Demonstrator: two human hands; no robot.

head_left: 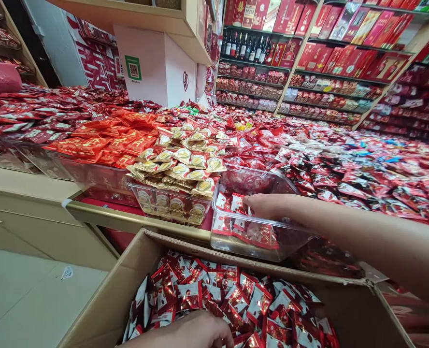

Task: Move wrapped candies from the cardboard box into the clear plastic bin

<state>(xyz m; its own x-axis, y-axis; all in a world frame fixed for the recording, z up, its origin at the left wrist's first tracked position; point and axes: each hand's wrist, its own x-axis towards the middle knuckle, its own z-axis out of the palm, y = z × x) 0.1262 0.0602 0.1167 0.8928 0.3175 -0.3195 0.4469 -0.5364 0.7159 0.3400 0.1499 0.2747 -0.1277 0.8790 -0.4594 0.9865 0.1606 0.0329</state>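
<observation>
My right hand point(265, 207) reaches into a clear plastic bin point(250, 246) at the display's front edge. Its fingers are bent and pressed together against a small red-and-white candy packet point(237, 202). A few matching packets lie on the bin's floor. Below, my left hand point(200, 331) rests inside an open cardboard box point(106, 299), palm down over a heap of the same shiny packets point(232, 292). The left fingertips curl down at the lower frame edge, so their grip is hidden.
Left of the bin stands a bin of gold packets point(180, 164), then one of orange-red packets point(109, 140). More wrapped sweets point(352, 169) spread behind and right. A white box pillar point(145, 72) rises at the back, near shelves with bottles point(243, 47). A metal edge point(127, 217) runs along the counter.
</observation>
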